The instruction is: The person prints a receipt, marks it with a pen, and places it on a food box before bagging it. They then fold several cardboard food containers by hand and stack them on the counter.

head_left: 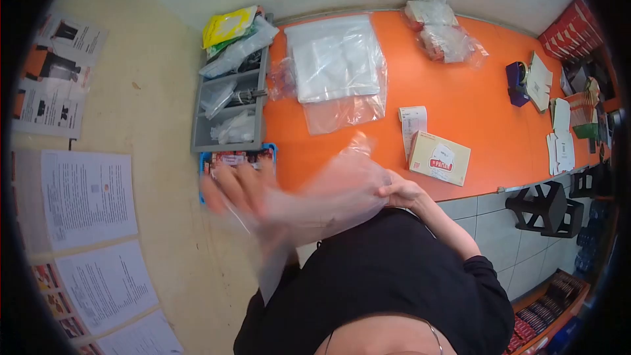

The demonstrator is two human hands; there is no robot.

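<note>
A clear plastic bag (pixel 328 190) stretches between my two hands in front of my body. My right hand (pixel 397 190) grips its right end, with the thumb on the near side and fingertips showing through the film. At the bag's left end, my left hand (pixel 240 187) is smeared by motion; its fingers reach forward over the film, and their hold cannot be made out. Just right of my right hand, a cream cardboard box (pixel 427 164) with a red logo lies on the orange table (pixel 342 151). A printed receipt (pixel 414 125) is partly under that box.
A stack of clear bags (pixel 335 59) lies at the table's back. To its left stands a grey organizer (pixel 261 102) with packets, above a blue basket (pixel 275 158). Wrapped packs (pixel 447 39), a tape roll (pixel 522 73) and flat cartons (pixel 560 144) sit rightward. Dark stools (pixel 539 207) stand below.
</note>
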